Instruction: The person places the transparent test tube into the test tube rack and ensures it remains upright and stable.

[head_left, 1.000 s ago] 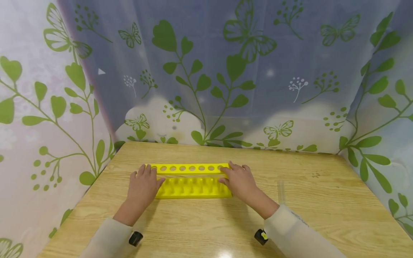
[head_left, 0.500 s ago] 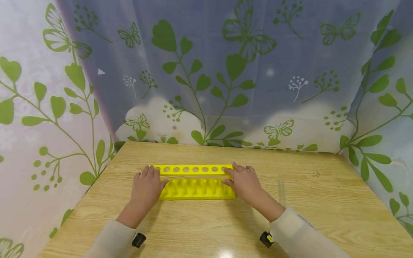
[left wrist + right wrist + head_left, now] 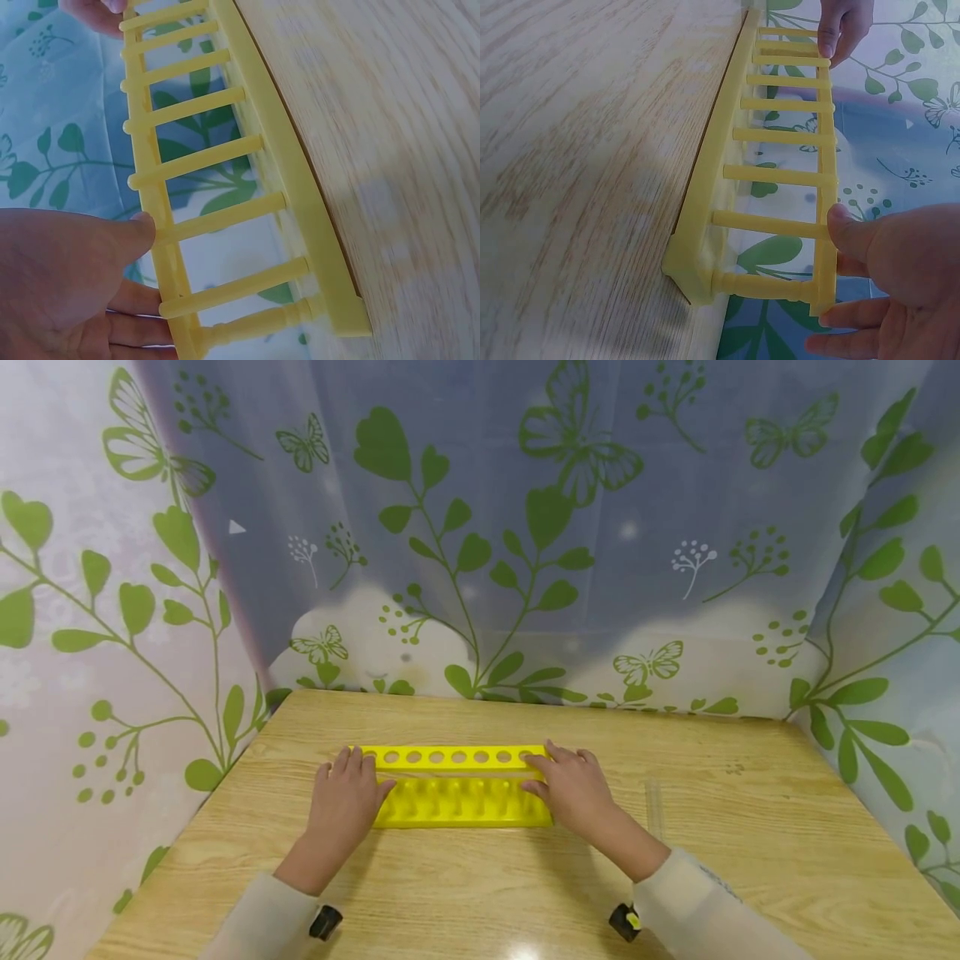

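Holding: both hands grip one yellow test-tube rack (image 3: 459,789), one hand at each end.
Rack place: it stands on the wooden counter (image 3: 750,860), about midway across, its long side running left to right, its base flat on the wood.
Rack build: a top bar with a row of round holes, a lower tray, and thin yellow rods between the two; every hole in view has nothing in it.
Left hand (image 3: 343,802): at the rack's left end, thumb on the near side of the top bar, the other fingers (image 3: 139,296) laid side by side over the far side, so thumb and fingers pinch the bar.
Right hand (image 3: 573,789): at the rack's right end, thumb pressed against the top bar in the right wrist view, fingers (image 3: 859,315) curled under and behind it, pinching the bar likewise.
Sleeves: pale cuffs on both forearms, nearer the viewer than the rack.
Clear tube (image 3: 654,806): lies on the counter to the right of the rack, apart from it, just beyond the right forearm.
Backdrop: a curtain (image 3: 525,527) printed with green leaves and butterflies hangs behind the rack and along both sides of the counter.
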Demonstrator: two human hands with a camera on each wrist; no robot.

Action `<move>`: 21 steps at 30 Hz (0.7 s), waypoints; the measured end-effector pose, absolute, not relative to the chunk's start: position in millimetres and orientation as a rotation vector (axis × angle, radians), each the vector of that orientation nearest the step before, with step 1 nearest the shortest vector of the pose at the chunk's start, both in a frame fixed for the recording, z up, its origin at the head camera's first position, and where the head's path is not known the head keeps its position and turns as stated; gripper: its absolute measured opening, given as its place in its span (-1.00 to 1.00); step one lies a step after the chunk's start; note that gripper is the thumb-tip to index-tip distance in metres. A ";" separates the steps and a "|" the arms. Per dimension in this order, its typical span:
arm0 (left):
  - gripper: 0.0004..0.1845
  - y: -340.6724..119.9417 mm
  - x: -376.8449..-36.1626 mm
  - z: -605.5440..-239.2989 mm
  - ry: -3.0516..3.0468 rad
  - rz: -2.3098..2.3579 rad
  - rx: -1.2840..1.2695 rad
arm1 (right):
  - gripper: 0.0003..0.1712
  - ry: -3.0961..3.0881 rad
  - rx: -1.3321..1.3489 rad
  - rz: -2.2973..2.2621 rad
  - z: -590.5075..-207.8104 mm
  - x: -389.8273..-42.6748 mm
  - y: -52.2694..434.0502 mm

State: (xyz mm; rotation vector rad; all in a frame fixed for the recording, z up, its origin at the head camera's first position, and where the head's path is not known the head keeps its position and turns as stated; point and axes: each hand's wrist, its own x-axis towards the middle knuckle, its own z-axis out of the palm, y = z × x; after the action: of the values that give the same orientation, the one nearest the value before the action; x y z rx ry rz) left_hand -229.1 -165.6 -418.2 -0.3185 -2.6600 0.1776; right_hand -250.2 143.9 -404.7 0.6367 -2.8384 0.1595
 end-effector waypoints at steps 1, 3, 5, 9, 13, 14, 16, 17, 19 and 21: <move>-0.44 -165.6 -229.6 -418.9 -2.652 0.180 -0.320 | -0.51 -2.840 0.637 0.163 -404.9 -250.1 144.3; -0.44 -165.3 -230.0 -420.0 -2.643 0.182 -0.323 | -0.51 -2.838 0.639 0.168 -404.8 -249.7 144.9; -0.45 -165.0 -230.4 -420.9 -2.638 0.181 -0.323 | -0.52 -2.829 0.643 0.172 -405.0 -249.2 145.6; -0.44 -163.7 -229.7 -420.6 -2.647 0.183 -0.319 | -0.52 -2.814 0.650 0.186 -404.7 -247.3 147.3; -0.44 -161.5 -227.6 -418.4 -2.663 0.180 -0.319 | -0.52 -2.816 0.649 0.201 -404.3 -245.7 149.0; -0.44 -160.9 -226.9 -417.9 -2.667 0.180 -0.319 | -0.52 -2.817 0.647 0.203 -404.1 -245.4 149.4; -0.45 -160.0 -226.5 -417.5 -2.658 0.182 -0.323 | -0.51 -2.826 0.640 0.201 -404.2 -245.6 149.9; -0.45 -159.7 -226.3 -417.5 -2.653 0.189 -0.325 | -0.51 -2.829 0.636 0.199 -404.2 -245.8 150.1; -0.44 -159.2 -226.3 -417.9 -2.639 0.197 -0.330 | -0.51 -2.833 0.631 0.192 -404.5 -246.0 150.6; -0.45 -159.0 -226.4 -418.6 -2.622 0.200 -0.334 | -0.50 -2.834 0.630 0.185 -405.1 -246.4 151.1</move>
State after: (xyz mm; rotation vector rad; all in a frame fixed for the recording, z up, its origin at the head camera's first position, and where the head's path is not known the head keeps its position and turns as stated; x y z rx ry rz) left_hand -226.4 -159.0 -418.6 -0.3337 -2.6225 0.2003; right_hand -246.4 151.1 -405.1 0.6297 -2.8339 0.1849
